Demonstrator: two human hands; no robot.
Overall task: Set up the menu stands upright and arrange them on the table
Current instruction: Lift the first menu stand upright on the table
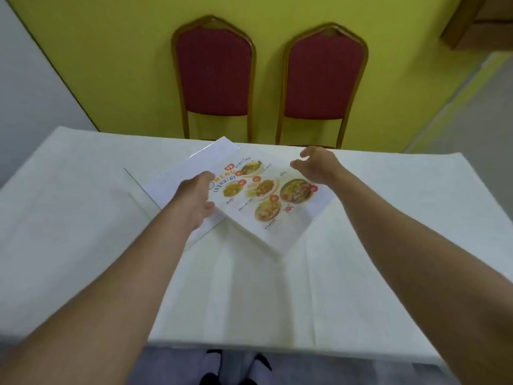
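A clear acrylic menu stand (266, 201) with a printed food menu lies tilted over the far middle of the white-clothed table (83, 218). Its picture side faces up, turned about a diamond angle to me. My left hand (195, 198) grips its left edge, thumb underneath and fingers on top. My right hand (316, 165) hovers over the stand's far right corner with fingers curled and apart, holding nothing. A second stand (177, 173), plain white side up, lies flat beneath and to the left, partly hidden by the first one and my left hand.
Two red chairs with gold frames (213, 76) (323, 79) stand at the table's far edge against a yellow wall. My feet (236, 365) show below the near edge of the table.
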